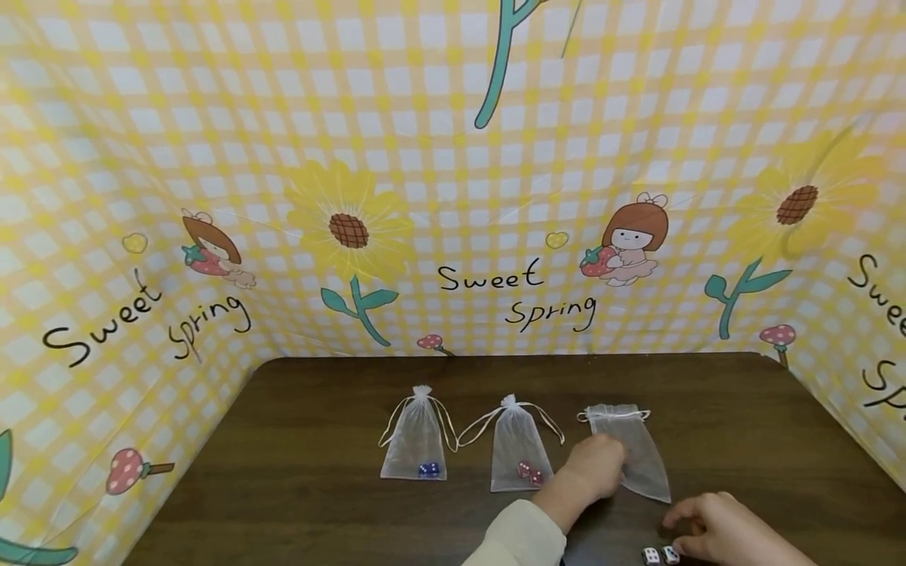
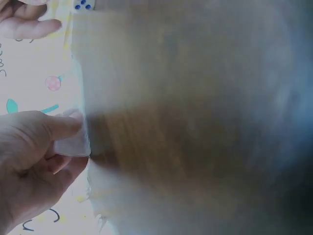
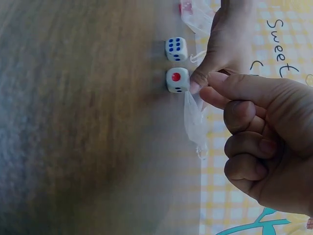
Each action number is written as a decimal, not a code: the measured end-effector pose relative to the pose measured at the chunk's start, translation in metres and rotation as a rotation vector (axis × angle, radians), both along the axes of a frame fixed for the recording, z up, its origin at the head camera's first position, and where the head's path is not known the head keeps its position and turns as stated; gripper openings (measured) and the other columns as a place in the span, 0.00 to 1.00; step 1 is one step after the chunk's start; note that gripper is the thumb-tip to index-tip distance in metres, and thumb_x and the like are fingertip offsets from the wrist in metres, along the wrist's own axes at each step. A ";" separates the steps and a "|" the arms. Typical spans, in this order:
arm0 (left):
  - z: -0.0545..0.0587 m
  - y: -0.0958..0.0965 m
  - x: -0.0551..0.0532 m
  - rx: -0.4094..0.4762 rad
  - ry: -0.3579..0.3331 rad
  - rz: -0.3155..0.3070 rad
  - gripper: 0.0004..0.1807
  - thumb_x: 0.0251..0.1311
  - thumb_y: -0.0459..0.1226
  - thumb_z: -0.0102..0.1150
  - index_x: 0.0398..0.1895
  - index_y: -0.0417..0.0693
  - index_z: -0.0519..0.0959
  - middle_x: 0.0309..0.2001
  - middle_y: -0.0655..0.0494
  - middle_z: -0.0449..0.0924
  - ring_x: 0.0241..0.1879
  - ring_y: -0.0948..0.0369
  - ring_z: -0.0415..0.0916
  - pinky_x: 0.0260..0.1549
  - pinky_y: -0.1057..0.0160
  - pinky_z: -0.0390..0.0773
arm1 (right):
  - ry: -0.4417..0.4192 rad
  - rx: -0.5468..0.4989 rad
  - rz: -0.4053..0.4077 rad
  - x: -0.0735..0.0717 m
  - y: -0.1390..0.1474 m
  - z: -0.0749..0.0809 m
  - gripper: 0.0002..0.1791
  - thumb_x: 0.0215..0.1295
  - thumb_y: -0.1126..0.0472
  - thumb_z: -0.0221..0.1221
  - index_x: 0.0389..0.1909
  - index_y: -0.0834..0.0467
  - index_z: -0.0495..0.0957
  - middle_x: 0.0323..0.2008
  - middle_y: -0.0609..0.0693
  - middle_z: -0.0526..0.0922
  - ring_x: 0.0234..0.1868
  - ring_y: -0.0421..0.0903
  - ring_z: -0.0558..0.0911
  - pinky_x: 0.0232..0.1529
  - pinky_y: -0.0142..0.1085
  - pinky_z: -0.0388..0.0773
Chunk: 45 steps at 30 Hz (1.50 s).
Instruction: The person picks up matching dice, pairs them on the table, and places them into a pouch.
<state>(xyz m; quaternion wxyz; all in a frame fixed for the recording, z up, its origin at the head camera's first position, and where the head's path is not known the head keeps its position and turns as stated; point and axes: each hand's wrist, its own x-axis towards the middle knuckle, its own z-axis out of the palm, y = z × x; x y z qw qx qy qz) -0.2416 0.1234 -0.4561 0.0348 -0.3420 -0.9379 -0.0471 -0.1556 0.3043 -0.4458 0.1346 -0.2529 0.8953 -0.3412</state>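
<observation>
My left hand pinches a white mesh drawstring bag at its side, and in the left wrist view the bag's sheer fabric shows between thumb and fingers. The bag lies flat, cords at its far end. At the near right, my right hand is beside two white dice with a gap between thumb and index finger. In the right wrist view its other fingers are loosely curled, and the dice sit just past the thumb and index tips.
Two more mesh bags lie to the left with tops drawn together: one bag holds blue dice, the other bag holds red dice. A checked cloth rises behind and beside the dark wooden table.
</observation>
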 end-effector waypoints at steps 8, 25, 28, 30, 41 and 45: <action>0.008 -0.009 -0.009 0.135 -0.040 -0.033 0.09 0.54 0.37 0.60 0.26 0.65 0.86 0.26 0.74 0.79 0.29 0.75 0.74 0.29 0.77 0.71 | -0.028 0.008 -0.035 0.000 -0.001 0.007 0.11 0.55 0.63 0.63 0.34 0.68 0.80 0.23 0.40 0.80 0.20 0.30 0.69 0.18 0.30 0.69; 0.067 -0.056 0.015 0.303 0.239 -0.156 0.11 0.56 0.36 0.61 0.40 0.61 0.84 0.33 0.68 0.83 0.33 0.70 0.79 0.30 0.76 0.75 | 0.162 -0.070 -0.359 -0.020 -0.019 0.029 0.15 0.69 0.58 0.50 0.36 0.65 0.80 0.10 0.41 0.66 0.11 0.33 0.59 0.12 0.30 0.61; 0.070 -0.068 0.025 0.269 0.332 -0.202 0.14 0.51 0.33 0.63 0.39 0.60 0.84 0.32 0.68 0.83 0.31 0.70 0.78 0.25 0.76 0.74 | 0.107 -0.166 -0.421 -0.026 -0.026 0.037 0.18 0.72 0.56 0.46 0.35 0.66 0.79 0.11 0.44 0.67 0.12 0.35 0.60 0.15 0.31 0.62; 0.069 -0.077 0.032 0.246 0.386 -0.225 0.15 0.46 0.31 0.64 0.35 0.60 0.83 0.29 0.69 0.82 0.29 0.70 0.77 0.22 0.76 0.72 | 0.040 -0.250 -0.440 -0.029 -0.034 0.040 0.22 0.73 0.55 0.43 0.38 0.68 0.78 0.12 0.46 0.68 0.14 0.37 0.63 0.18 0.33 0.64; 0.052 -0.118 0.071 0.080 0.610 -0.371 0.07 0.52 0.36 0.59 0.33 0.57 0.83 0.36 0.67 0.82 0.36 0.71 0.75 0.40 0.75 0.72 | -0.115 -0.430 -0.263 -0.037 -0.077 0.034 0.18 0.69 0.58 0.50 0.42 0.71 0.77 0.14 0.45 0.68 0.17 0.37 0.67 0.22 0.32 0.69; 0.048 -0.122 0.079 0.064 0.677 -0.398 0.08 0.52 0.38 0.56 0.33 0.58 0.83 0.37 0.66 0.82 0.36 0.71 0.75 0.40 0.75 0.71 | -0.091 -0.425 -0.250 -0.039 -0.087 0.033 0.13 0.63 0.61 0.56 0.38 0.68 0.79 0.18 0.44 0.71 0.21 0.36 0.69 0.25 0.31 0.71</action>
